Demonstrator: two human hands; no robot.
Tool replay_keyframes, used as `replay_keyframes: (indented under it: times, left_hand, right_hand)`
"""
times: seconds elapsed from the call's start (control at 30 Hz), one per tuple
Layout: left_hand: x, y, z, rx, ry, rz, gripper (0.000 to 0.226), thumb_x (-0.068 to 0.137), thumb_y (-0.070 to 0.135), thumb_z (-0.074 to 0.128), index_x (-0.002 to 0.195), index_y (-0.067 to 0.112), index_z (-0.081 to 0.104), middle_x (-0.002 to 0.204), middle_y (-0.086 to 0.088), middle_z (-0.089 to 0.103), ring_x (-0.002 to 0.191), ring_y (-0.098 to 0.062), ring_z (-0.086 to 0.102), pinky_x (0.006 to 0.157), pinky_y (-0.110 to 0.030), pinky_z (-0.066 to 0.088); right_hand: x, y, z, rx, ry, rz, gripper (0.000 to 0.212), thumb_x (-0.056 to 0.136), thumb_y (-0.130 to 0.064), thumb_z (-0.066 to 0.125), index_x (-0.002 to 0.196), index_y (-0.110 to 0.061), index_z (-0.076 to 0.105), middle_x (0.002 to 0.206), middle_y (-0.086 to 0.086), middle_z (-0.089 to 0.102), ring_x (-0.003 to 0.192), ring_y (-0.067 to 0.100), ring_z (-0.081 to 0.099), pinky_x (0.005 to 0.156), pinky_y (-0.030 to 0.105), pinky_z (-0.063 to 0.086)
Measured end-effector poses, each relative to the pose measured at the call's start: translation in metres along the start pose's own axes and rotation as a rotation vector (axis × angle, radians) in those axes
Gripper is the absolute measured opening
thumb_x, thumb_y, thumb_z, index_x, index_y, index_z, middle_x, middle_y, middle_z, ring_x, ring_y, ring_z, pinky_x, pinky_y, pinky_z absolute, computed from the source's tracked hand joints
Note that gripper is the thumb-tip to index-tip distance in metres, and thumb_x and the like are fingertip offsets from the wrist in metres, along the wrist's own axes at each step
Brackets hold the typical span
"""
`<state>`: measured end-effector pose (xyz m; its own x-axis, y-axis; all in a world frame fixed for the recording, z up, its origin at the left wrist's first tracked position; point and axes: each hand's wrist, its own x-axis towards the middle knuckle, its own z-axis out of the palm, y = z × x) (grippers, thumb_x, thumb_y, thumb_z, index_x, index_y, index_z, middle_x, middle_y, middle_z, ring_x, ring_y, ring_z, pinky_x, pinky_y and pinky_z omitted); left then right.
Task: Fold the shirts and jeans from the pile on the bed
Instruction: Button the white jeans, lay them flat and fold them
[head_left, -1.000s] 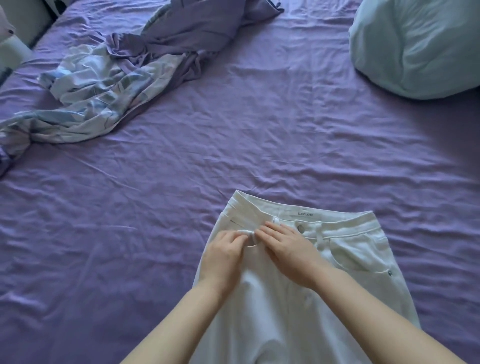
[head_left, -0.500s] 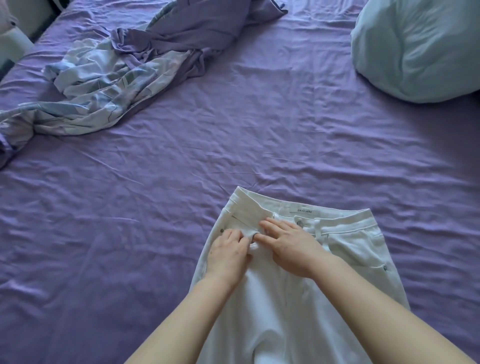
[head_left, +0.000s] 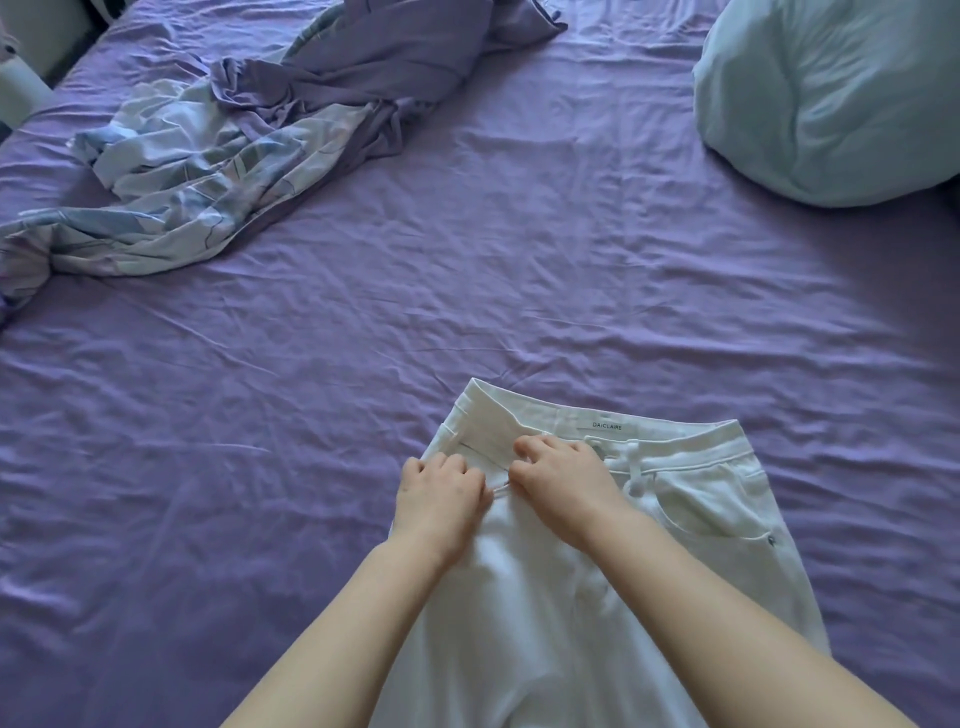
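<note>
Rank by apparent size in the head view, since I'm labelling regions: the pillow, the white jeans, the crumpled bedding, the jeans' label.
1. Crumpled bedding and white jeans: similar; jeans sit nearer the camera and run out of frame, so unranked.
2. Pillow, partly cropped.
3. Label.

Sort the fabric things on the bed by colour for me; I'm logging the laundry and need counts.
White: 1, the jeans, gripped at the fly by the left hand and right hand.
Purple with a pale blue print: 1, the crumpled bedding.
Pale blue: 1, the pillow.
Purple: 1, the sheet underneath.
Total: 4
</note>
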<state>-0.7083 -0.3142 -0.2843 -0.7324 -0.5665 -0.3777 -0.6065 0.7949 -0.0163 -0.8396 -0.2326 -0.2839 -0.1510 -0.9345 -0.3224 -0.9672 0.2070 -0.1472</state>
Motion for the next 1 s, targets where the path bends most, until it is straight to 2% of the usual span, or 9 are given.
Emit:
replay_keyframes:
  times: [0.07,0.13,0.17,0.23,0.37,0.5,0.6,0.77,1.0]
  left_hand:
    - [-0.001,0.003,0.0,0.004,0.16,0.024,0.019,0.088,0.038,0.059,0.09,0.02,0.059,0.094,-0.001,0.058,0.092,-0.023,0.054,0.082,-0.035,0.029]
    - [-0.004,0.004,0.015,-0.047,0.341,0.047,0.025,0.064,0.025,0.08,0.077,0.02,0.059,0.077,-0.001,0.058,0.079,-0.023,0.056,0.076,-0.035,0.032]
    - [-0.008,0.006,0.023,-0.117,0.403,0.056,0.022,0.068,0.023,0.077,0.084,0.019,0.063,0.085,-0.002,0.063,0.089,-0.025,0.058,0.082,-0.036,0.035]
    - [-0.017,0.01,0.036,-0.214,0.384,0.068,0.032,0.088,0.032,0.051,0.116,0.019,0.061,0.12,-0.005,0.063,0.122,-0.028,0.05,0.1,-0.045,0.031]
    - [-0.02,0.017,0.056,-0.19,0.212,0.057,0.055,0.096,0.05,0.021,0.147,0.029,0.03,0.148,-0.002,0.039,0.143,-0.022,0.014,0.11,-0.049,0.015]
    - [-0.012,0.017,0.064,-0.143,0.151,0.037,0.06,0.096,0.054,0.017,0.149,0.027,0.024,0.152,-0.006,0.032,0.146,-0.023,0.002,0.108,-0.053,0.016]
    - [-0.017,0.019,0.057,-0.124,0.12,0.035,0.064,0.094,0.06,0.017,0.145,0.024,0.028,0.149,-0.01,0.038,0.144,-0.026,0.016,0.107,-0.054,0.017]
    - [-0.017,0.03,0.04,-0.164,0.113,0.086,0.064,0.094,0.062,0.009,0.14,0.025,0.034,0.148,-0.007,0.038,0.146,-0.025,0.008,0.108,-0.055,0.015]
    - [-0.007,0.11,0.009,-0.18,0.167,0.433,0.051,0.089,0.045,0.037,0.138,0.03,0.042,0.146,0.0,0.042,0.139,-0.028,0.033,0.104,-0.052,0.021]
  right_hand:
    - [0.001,-0.006,0.005,-0.023,0.075,0.037,0.012,0.071,-0.016,0.07,0.082,-0.018,0.067,0.107,0.006,0.061,0.102,0.027,0.059,0.074,0.038,0.045]
    - [-0.003,-0.007,0.014,-0.053,0.195,0.046,0.014,0.06,-0.016,0.074,0.07,-0.019,0.065,0.093,0.004,0.067,0.089,0.026,0.065,0.069,0.038,0.05]
    - [-0.008,-0.007,0.02,-0.049,0.246,0.036,0.011,0.067,-0.017,0.066,0.078,-0.019,0.067,0.1,0.005,0.068,0.097,0.026,0.065,0.078,0.043,0.049]
    - [-0.022,-0.006,0.035,-0.043,0.31,0.025,0.033,0.082,-0.02,0.045,0.107,-0.017,0.067,0.125,0.009,0.062,0.118,0.03,0.057,0.096,0.054,0.033]
    - [-0.031,0.005,0.051,-0.032,0.233,0.125,0.047,0.094,-0.044,0.028,0.136,-0.028,0.042,0.143,0.006,0.046,0.131,0.028,0.045,0.101,0.06,0.023]
    - [-0.023,0.01,0.055,-0.032,0.159,0.134,0.054,0.089,-0.051,0.03,0.137,-0.028,0.036,0.144,0.003,0.045,0.132,0.022,0.044,0.102,0.058,0.019]
    - [-0.039,0.016,0.047,-0.008,0.201,0.146,0.054,0.095,-0.052,0.023,0.142,-0.025,0.032,0.148,0.003,0.038,0.139,0.02,0.027,0.106,0.056,0.017]
    - [-0.103,0.041,0.049,0.073,0.297,0.441,0.062,0.098,-0.049,0.009,0.142,-0.012,0.03,0.15,0.007,0.028,0.146,0.019,0.002,0.111,0.05,0.015]
    - [-0.146,0.058,0.058,0.044,0.199,0.44,0.064,0.099,-0.045,0.012,0.133,-0.004,0.047,0.139,0.016,0.049,0.134,0.024,0.033,0.109,0.048,0.022]
